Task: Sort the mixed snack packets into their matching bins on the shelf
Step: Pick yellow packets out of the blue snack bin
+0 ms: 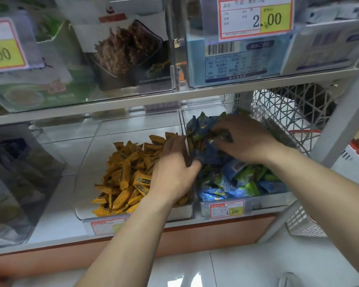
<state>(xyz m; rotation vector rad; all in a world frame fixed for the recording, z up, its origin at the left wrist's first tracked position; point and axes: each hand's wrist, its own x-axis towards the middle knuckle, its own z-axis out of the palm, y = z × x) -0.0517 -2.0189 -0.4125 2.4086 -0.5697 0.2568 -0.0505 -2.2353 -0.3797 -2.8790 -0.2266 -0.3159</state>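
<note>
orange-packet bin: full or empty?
Partly full. Orange packets are heaped toward the right of the clear bin; its left floor is bare.

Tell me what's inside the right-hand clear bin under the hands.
The right bin holds blue and green packets, with some orange ones mixed in. Both hands cover the back pile; the bin floor is hidden.

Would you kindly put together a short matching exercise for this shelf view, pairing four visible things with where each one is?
Things:
1. orange packets
2. blue and green packets
3. left hand
4. white wire basket

Places:
A. far right of the lower shelf
B. middle clear bin
C. straddling the divider between the two bins
D. clear bin with the 1.00 price tag

Pairs: 1-B, 2-D, 3-C, 4-A
</note>
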